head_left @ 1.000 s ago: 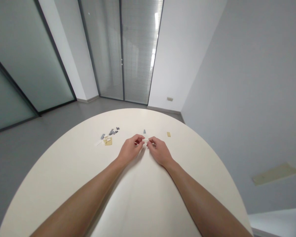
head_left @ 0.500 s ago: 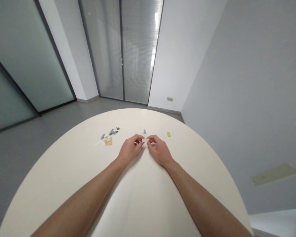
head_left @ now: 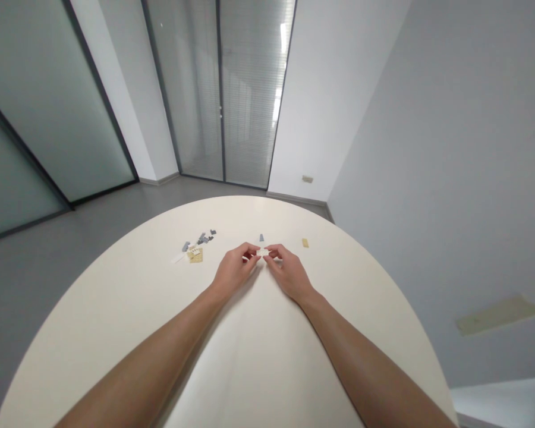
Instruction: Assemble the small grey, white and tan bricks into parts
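Observation:
Between my two hands, over the middle of the table, is a small white building brick [head_left: 262,252]. My left hand [head_left: 237,266] pinches its left end between thumb and fingers. From the other side, my right hand [head_left: 287,268] grips the right end the same way. The fingertips cover both ends of the brick, and its fine detail is too small to make out. Just beyond it lies a small blue-grey piece [head_left: 261,238].
The round white table [head_left: 267,356] carries a loose cluster of grey and dark pieces [head_left: 203,239] at the left. Close by lie a tan plate [head_left: 196,255] and a white strip [head_left: 178,258]. A yellow piece [head_left: 305,242] rests off to the right.
The white brick has tilted slightly between my fingers, so more of its face shows. My right fingers have shifted a little; the pieces on the table have not moved.

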A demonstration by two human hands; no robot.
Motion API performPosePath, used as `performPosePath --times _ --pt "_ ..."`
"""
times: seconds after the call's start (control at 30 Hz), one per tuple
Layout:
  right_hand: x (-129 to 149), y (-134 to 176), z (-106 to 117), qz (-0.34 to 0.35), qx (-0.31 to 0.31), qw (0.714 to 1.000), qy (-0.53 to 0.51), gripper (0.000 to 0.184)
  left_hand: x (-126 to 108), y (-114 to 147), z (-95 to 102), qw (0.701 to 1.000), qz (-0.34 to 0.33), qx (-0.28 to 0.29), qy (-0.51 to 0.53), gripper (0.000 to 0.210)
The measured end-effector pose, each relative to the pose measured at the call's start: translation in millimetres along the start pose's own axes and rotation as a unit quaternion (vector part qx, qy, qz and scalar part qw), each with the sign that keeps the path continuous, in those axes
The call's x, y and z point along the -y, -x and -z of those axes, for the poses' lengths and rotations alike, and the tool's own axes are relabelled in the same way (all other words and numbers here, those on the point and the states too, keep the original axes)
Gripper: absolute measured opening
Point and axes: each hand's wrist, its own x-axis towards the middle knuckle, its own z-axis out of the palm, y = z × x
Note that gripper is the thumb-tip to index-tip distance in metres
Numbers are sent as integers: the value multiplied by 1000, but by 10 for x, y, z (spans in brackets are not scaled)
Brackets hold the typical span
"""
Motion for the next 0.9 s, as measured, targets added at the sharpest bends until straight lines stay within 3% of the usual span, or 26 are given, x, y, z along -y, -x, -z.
performPosePath --times 0.9 --pt "-41 -18 -29 1 1 1000 13 27 22 20 -5 1000 5 23 4 21"
